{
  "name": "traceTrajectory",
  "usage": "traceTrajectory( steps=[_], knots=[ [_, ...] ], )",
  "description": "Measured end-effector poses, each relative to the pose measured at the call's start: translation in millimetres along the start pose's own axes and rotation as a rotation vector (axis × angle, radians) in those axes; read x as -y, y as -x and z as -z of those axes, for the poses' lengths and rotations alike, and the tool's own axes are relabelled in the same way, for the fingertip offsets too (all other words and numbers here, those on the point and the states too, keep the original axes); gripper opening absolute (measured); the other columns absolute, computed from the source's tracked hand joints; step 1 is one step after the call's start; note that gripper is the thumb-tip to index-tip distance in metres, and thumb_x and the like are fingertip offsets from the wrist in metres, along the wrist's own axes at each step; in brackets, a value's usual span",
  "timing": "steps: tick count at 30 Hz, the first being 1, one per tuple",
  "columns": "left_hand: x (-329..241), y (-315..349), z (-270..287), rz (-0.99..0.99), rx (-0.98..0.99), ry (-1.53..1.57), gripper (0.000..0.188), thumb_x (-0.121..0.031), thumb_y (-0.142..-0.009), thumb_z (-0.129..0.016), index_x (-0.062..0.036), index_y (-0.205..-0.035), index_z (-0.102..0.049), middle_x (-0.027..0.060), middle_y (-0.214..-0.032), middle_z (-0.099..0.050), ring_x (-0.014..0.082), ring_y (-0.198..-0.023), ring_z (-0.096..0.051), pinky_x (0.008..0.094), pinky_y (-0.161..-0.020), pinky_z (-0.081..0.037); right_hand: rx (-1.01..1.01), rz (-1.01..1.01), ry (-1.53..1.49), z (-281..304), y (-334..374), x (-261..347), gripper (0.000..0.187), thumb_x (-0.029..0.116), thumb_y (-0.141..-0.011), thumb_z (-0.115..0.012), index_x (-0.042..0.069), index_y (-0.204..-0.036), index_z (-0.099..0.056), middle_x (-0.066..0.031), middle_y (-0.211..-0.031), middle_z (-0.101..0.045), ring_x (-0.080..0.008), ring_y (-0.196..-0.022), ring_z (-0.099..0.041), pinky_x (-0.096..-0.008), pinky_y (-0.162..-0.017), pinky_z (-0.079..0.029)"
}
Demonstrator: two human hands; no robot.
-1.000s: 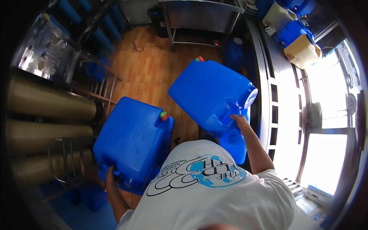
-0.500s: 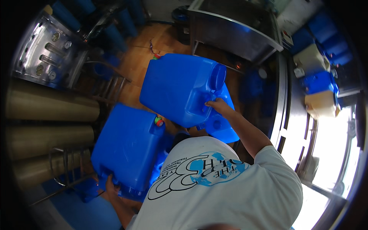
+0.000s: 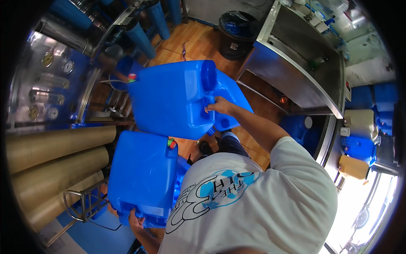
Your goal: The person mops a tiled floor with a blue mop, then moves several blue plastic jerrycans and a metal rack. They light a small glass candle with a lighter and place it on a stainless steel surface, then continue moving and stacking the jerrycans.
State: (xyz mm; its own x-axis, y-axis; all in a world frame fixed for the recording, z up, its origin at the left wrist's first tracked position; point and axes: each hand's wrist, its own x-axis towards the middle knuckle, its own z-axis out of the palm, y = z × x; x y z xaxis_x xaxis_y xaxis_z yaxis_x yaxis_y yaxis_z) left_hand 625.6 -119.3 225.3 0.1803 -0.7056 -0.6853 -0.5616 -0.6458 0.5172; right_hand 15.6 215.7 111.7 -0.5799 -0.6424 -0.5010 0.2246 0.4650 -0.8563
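Observation:
My right hand [image 3: 220, 106] is closed around the handle of a large blue jerrycan [image 3: 167, 99], which hangs tilted in front of me with its big cap towards the right. A red-and-green spigot [image 3: 132, 77] sits at its far left corner. Behind that hand is another blue jerrycan [image 3: 234, 97], partly covered; whether I hold it too is unclear. At my left side, my left hand [image 3: 136, 221] grips the handle end of a second large blue jerrycan [image 3: 141, 169], whose spigot [image 3: 171, 144] faces the first one. More blue plastic [image 3: 181, 175] shows between this jerrycan and my shirt.
A steel sink [image 3: 304, 76] stands ahead right, beside a black bin [image 3: 237, 36]. To the left are a gauge panel [image 3: 50, 84], tan cylinders [image 3: 63, 144] and a metal-framed cart [image 3: 80, 203]. Blue filter housings [image 3: 139, 40] stand ahead left. Several containers [image 3: 359, 144] line the right.
The surroundings have shifted in view as I moved. The right-hand jerrycan has swung left and now overlaps the far edge of the left-hand one. Both hands keep their grip.

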Motion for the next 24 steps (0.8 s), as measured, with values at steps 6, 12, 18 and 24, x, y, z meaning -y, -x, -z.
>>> traceTrajectory(
  steps=[6, 12, 18, 24],
  knots=[
    [-21, 28, -42, 0.063, -0.034, 0.049, 0.043, -0.044, -0.073, -0.074, -0.018, -0.104, -0.061, -0.0012, -0.092, -0.065, 0.0177, -0.08, -0.061, 0.0399, -0.074, -0.048, 0.153, 0.039, -0.054, 52, -166, -10, 0.021, 0.023, -0.075, -0.072, 0.005, -0.086, -0.071, -0.0058, -0.083, -0.071, -0.0165, -0.081, -0.065, -0.0319, -0.077, -0.05],
    [-70, 58, -155, 0.131, -0.166, -0.006, 0.05, -0.043, -0.071, -0.077, -0.0146, -0.109, -0.061, 0.0014, -0.095, -0.065, 0.0173, -0.082, -0.062, 0.0362, -0.069, -0.047, 0.196, -0.046, -0.034, 128, -318, -46, 0.027, 0.019, -0.076, -0.073, 0.004, -0.098, -0.07, -0.0057, -0.086, -0.07, -0.0155, -0.084, -0.064, -0.0316, -0.077, -0.051],
    [-123, 48, -284, 0.167, -0.147, -0.139, 0.051, -0.04, -0.071, -0.075, -0.01, -0.11, -0.06, 0.0029, -0.092, -0.063, 0.0165, -0.079, -0.06, 0.0328, -0.064, -0.046, 0.201, -0.182, 0.125, 190, -412, -111, 0.048, 0.028, -0.07, -0.074, 0.004, -0.111, -0.068, -0.0137, -0.105, -0.067, -0.0236, -0.097, -0.064, -0.0364, -0.086, -0.05],
    [-155, 22, -397, 0.15, -0.1, -0.348, 0.054, -0.036, -0.07, -0.078, -0.0028, -0.108, -0.058, 0.0047, -0.088, -0.059, 0.017, -0.074, -0.055, 0.0311, -0.059, -0.044, 0.051, -0.277, 0.628, 235, -443, -148, 0.073, 0.048, -0.068, -0.069, 0.009, -0.129, -0.06, -0.0248, -0.149, -0.035, -0.0399, -0.133, -0.04, -0.0416, -0.111, -0.035]
  ],
)
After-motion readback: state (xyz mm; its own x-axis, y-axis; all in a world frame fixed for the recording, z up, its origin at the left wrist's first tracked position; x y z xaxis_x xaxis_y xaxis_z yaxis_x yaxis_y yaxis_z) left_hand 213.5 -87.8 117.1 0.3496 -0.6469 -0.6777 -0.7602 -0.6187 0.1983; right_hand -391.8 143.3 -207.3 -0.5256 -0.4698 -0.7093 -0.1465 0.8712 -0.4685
